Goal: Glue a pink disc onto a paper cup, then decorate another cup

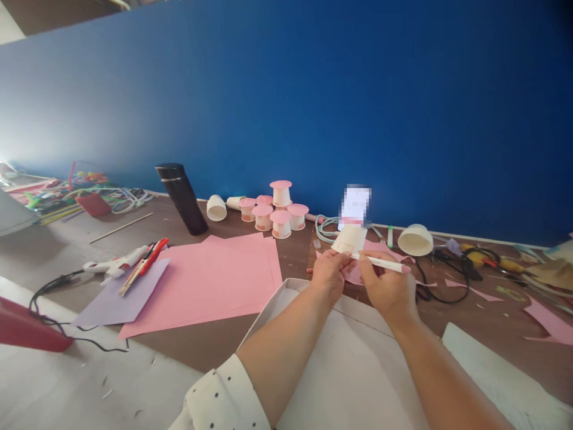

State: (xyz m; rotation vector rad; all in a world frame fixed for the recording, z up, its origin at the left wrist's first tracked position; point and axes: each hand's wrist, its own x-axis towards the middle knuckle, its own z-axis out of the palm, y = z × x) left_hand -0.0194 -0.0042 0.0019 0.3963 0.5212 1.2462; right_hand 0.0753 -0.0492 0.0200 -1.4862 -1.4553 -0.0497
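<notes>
My left hand [330,273] grips a white paper cup [350,240] near its rim; the cup is turned upside down and a faint rectangle outline shows on its side. In my right hand [389,292] is a white marker [384,263] with a pink end, its tip at the cup's wall. Both hands are above a white shallow box [353,352]. Just behind the cup stands a lit phone [355,206], its screen blurred. To the left, several small paper cups topped with pink paper discs [281,217] are grouped, one stacked on top.
Pink paper sheets [210,278], a lilac sheet [128,298], a red utility knife [145,263] and a glue gun [119,263] lie left. A black flask [182,200] stands behind them. Rightward are a loose cup [415,240], cables [465,278] and pink scraps [548,319].
</notes>
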